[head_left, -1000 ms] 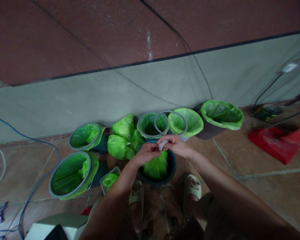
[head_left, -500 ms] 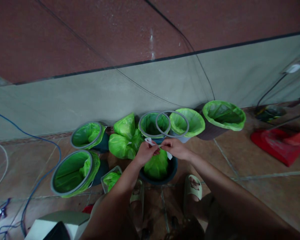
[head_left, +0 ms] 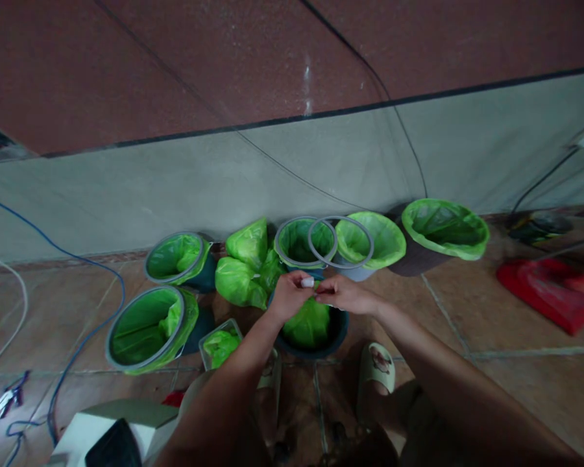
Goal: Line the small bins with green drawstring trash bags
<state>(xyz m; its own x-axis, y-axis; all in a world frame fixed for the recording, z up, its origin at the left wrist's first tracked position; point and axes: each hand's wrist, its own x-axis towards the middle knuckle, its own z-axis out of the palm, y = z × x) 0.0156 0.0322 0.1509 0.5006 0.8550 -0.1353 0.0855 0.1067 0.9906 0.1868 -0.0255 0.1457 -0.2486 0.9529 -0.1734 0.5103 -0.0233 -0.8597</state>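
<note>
My left hand (head_left: 291, 298) and my right hand (head_left: 345, 295) meet above a dark bin (head_left: 338, 334), fingers pinched together. A small white strip (head_left: 307, 283) shows between the left fingers; a sliver of white also shows under the right fingers. Just below hangs a bulging green plastic bag (head_left: 307, 324) inside the bin, its top hidden behind my hands. Whether the fingers also grip the bag's neck, I cannot tell. Behind my hands stands a bin with a grey rim ring (head_left: 305, 220) and green liner; a loose grey ring (head_left: 372, 250) overlaps its edge.
More green-lined bins stand along the wall: a pale one (head_left: 379, 240), a dark brown one (head_left: 421, 256), and two at left (head_left: 172, 259). Filled green bags (head_left: 238, 282) and a small container (head_left: 221, 350) lie left. A red dustpan (head_left: 540, 285) is right, a blue cable (head_left: 73, 253) left.
My hands have drawn closer together, and the white strip that stuck out on both sides now shows only as a short piece. The view has shifted slightly.
</note>
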